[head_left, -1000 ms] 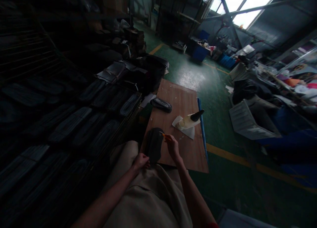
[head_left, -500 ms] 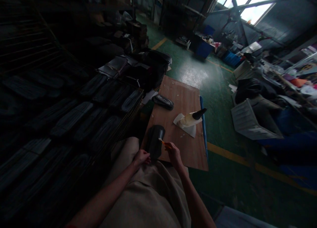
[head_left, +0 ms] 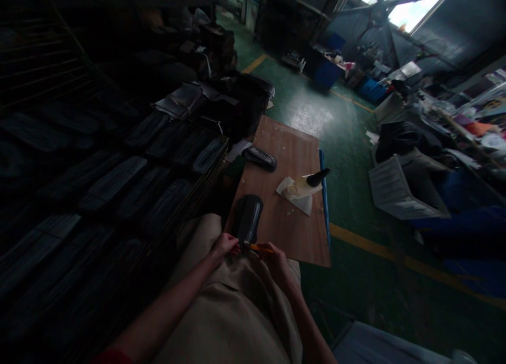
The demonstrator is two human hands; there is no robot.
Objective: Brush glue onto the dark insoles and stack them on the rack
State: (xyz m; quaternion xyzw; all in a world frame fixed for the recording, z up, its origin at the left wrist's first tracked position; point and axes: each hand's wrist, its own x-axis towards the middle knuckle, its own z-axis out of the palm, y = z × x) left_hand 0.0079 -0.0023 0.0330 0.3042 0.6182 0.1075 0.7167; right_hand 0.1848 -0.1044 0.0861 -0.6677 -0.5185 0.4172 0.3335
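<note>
A dark shoe sole lies on a wooden board across my lap, with a pale wet streak along its right side. My left hand is closed at the sole's near end, fingers pinched on its edge. Held in my right hand is a small brush with an orange handle; its tip touches the sole's near end. Beyond it, a second dark sole with a pale outlined rim rests on the board. A cream bottle with a black nozzle leans on a white sheet to the right.
The wooden board reaches away from my lap. Racks of many dark soles stand close on the left. On the right are a light crate and heaped materials. Green floor with yellow lines runs along the board's right side.
My right hand has drawn the brush toward me along the sole's right side, and the pale streak is now longer. My left hand has stayed at the near end.
</note>
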